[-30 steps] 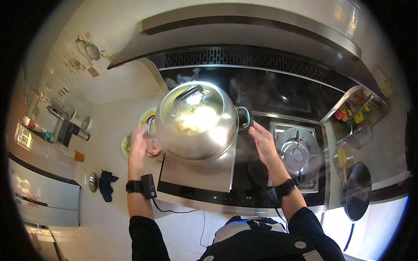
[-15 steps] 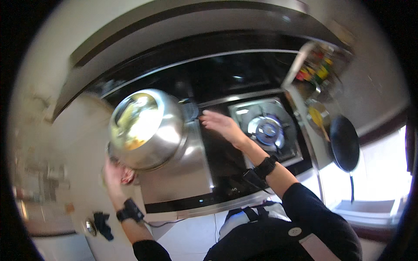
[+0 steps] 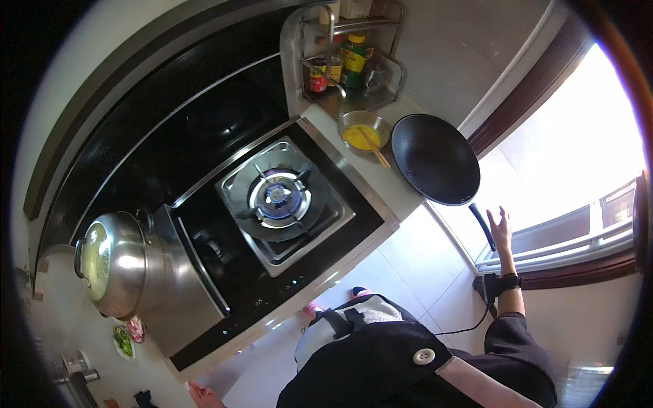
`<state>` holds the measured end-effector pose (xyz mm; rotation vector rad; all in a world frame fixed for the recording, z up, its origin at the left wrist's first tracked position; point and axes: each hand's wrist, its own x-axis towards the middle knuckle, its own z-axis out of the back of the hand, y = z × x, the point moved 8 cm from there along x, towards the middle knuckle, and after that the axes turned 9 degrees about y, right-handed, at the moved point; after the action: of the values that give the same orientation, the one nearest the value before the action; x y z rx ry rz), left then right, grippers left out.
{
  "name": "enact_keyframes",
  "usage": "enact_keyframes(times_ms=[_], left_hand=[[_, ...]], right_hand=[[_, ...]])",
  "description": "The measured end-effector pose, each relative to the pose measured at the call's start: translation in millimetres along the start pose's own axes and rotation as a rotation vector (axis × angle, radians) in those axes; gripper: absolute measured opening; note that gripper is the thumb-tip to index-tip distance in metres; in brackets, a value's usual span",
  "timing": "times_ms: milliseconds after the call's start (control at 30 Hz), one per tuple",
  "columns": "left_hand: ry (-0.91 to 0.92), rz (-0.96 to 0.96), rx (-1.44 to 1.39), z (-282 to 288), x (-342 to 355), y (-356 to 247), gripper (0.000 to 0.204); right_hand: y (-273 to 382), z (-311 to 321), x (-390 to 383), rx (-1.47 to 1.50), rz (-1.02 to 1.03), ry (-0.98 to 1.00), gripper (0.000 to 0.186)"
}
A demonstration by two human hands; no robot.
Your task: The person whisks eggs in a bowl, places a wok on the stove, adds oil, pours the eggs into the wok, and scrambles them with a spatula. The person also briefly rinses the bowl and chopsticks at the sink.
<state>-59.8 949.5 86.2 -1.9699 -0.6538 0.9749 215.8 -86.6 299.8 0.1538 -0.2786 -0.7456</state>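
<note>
My right hand (image 3: pixel 502 231) is open with the fingers spread. It hovers just beside the black handle (image 3: pixel 480 223) of a black wok (image 3: pixel 435 158) without gripping it. The wok rests on the counter to the right of the stove. My left hand (image 3: pixel 202 394) shows only as a sliver at the lower edge, and its grip is unclear. A lidded steel pot (image 3: pixel 112 264) stands at the left end of the stove, with no hand on it.
A gas burner (image 3: pixel 277 197) burns with a blue flame mid-stove. A steel bowl of yellow beaten egg with chopsticks (image 3: pixel 364 132) sits behind the wok. A rack of bottles (image 3: pixel 347 61) stands in the corner, and small dishes of vegetables (image 3: pixel 126 338) lie left of the pot.
Both hands have left the steel pot, which now stands at the stove's left end. My right hand swung right to the wok handle, and the view turned right.
</note>
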Motion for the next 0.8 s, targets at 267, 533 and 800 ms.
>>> enact_keyframes(times_ms=[267,533,800], left_hand=[[0.285,-0.15,0.073,-188.7,-113.1,24.7,0.035],[0.499,-0.937,1.411,-424.5,-245.4,107.8,0.04],[0.478,-0.905,1.707,-446.1,-231.3,174.5,0.065]], right_hand=[[-30.0,-102.9,14.9,1.012,-0.065,1.266,0.04],[-26.4,-103.6,-1.3,1.235,0.058,1.315,0.024],[-101.6,31.0,-49.0,0.909,0.004,0.891,0.029]])
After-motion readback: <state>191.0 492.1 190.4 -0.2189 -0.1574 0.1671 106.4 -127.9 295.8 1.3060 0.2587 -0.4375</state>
